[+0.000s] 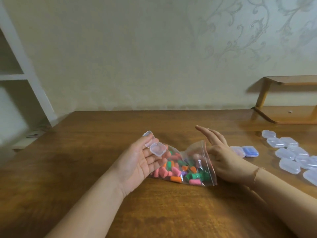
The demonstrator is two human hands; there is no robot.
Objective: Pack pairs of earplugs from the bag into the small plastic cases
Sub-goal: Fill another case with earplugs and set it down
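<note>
A clear zip bag [197, 162] with a red seal strip lies on the wooden table [85, 160], holding several pink, green, orange and purple earplugs [180, 172]. My left hand [140, 162] is palm up at the bag's left side and holds an open, empty clear case [154, 145] on its fingertips, thumb against the lid. My right hand [221, 152] is at the bag's mouth on the right; its upper fingers are stretched out, its lower fingers reach into the opening behind the plastic.
Two shut cases, one with pink plugs [237, 151] and one with blue plugs [250, 151], lie just right of my right hand. Several empty clear cases [291, 152] are scattered at the far right. A small wooden shelf unit [284, 100] stands at the back right corner.
</note>
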